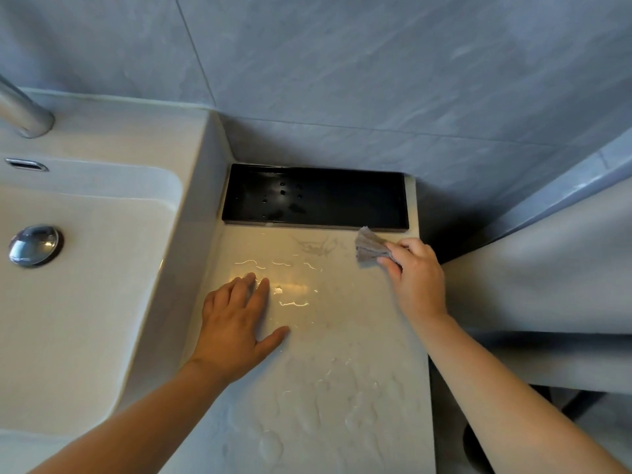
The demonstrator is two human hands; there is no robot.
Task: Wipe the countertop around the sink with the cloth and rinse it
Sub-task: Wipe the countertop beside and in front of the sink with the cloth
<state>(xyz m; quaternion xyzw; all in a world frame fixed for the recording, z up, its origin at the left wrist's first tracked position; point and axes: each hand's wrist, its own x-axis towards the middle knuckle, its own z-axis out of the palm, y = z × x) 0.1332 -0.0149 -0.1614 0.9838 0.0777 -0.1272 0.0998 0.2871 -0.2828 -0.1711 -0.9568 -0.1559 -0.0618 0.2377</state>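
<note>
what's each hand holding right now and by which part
The right hand pinches the grey cloth by its near-right end, against the countertop. The left hand holds nothing; it lies flat on the wet surface.

Grey marbled wall tiles [376,63], pale grout lines, soft daylight

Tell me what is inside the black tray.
The black tray holds nothing but a few small holes and some smudges on its floor. The near wall hides a thin strip of the floor.
</note>
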